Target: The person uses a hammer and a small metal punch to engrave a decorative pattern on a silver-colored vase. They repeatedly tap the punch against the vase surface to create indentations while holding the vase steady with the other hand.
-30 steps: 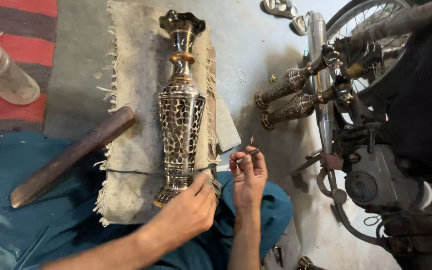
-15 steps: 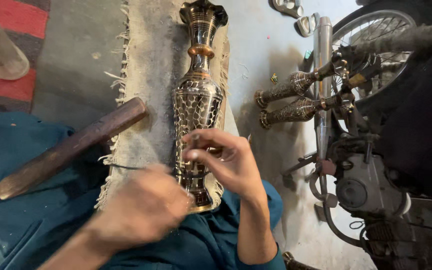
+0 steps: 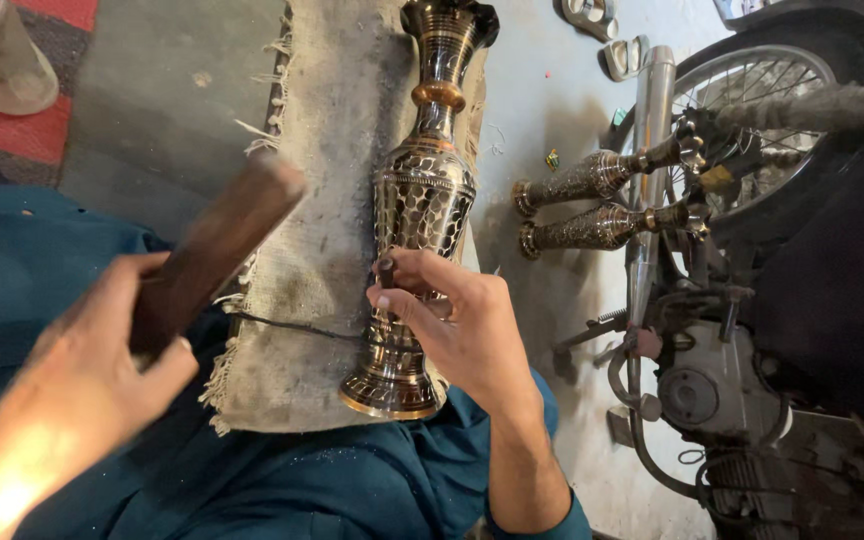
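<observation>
The right hand (image 3: 457, 320) pinches a small dark punch (image 3: 388, 275) against the belly of a tall patterned metal vase (image 3: 422, 200). The left hand (image 3: 102, 345), nearer on the left, is wrapped around a wooden bar (image 3: 214, 245). The vase lies on a burlap cloth (image 3: 337, 150); two smaller vases (image 3: 592, 200) lie to the right beside a motorcycle (image 3: 752, 250).

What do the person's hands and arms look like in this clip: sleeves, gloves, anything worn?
Both hands are bare: no gloves, rings or wristbands show. The left hand and its forearm are uncovered as far as the picture's edge, and blurred. The right hand leads to a bare forearm, with a teal sleeve edge near the elbow that matches the teal clothing on the lap. The fingers carry no tape or covering.
</observation>
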